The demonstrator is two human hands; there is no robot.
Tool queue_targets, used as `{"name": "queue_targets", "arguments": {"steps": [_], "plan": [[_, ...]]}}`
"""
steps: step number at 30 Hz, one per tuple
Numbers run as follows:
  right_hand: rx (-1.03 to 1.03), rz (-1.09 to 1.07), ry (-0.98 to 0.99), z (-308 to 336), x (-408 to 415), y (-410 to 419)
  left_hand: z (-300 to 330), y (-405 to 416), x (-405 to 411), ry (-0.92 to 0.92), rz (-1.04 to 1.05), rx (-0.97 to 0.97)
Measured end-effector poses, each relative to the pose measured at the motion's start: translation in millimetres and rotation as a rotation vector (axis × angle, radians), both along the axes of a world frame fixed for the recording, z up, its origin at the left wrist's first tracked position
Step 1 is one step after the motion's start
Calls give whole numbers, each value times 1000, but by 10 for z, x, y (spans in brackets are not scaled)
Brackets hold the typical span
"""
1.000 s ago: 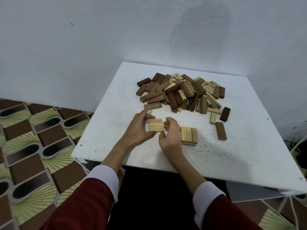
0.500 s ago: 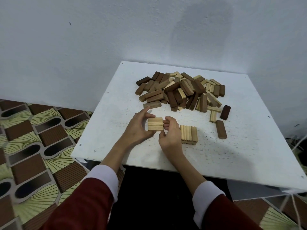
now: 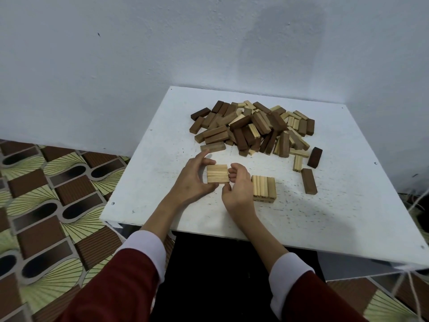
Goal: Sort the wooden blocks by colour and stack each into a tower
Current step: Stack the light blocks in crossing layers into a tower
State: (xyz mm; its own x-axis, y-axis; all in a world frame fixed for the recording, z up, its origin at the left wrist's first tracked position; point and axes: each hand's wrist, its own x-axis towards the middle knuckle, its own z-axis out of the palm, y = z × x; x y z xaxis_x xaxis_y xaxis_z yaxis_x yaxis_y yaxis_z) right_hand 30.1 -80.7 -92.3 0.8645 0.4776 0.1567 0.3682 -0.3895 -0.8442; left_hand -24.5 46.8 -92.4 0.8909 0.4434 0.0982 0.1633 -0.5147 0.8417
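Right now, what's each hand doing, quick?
Left hand: fingers and thumb grip the square layer of pale wooden blocks from its left side.
Right hand: curled fingers press that layer's right edge.

A home room corner: patterned floor mat (image 3: 46,205), plain white wall (image 3: 139,54), low white table (image 3: 325,217).

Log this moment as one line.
hands: left and right squeezing pale layer | beside: pale stack | pile: unsorted | table
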Motion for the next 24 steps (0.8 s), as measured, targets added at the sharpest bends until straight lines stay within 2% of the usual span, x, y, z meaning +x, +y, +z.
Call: {"name": "queue_targets", "arguments": {"steps": [11,19,24], "plan": [[-33,31,-49,57,-34,-14,41,-36,-13,-17,27,-19],[16,120,-222,351,-42,-23,278,-3,-11,-39,60,-261],[-62,281,-14,649,335,-301,483,-121,99,-125,-43,-220]]}}
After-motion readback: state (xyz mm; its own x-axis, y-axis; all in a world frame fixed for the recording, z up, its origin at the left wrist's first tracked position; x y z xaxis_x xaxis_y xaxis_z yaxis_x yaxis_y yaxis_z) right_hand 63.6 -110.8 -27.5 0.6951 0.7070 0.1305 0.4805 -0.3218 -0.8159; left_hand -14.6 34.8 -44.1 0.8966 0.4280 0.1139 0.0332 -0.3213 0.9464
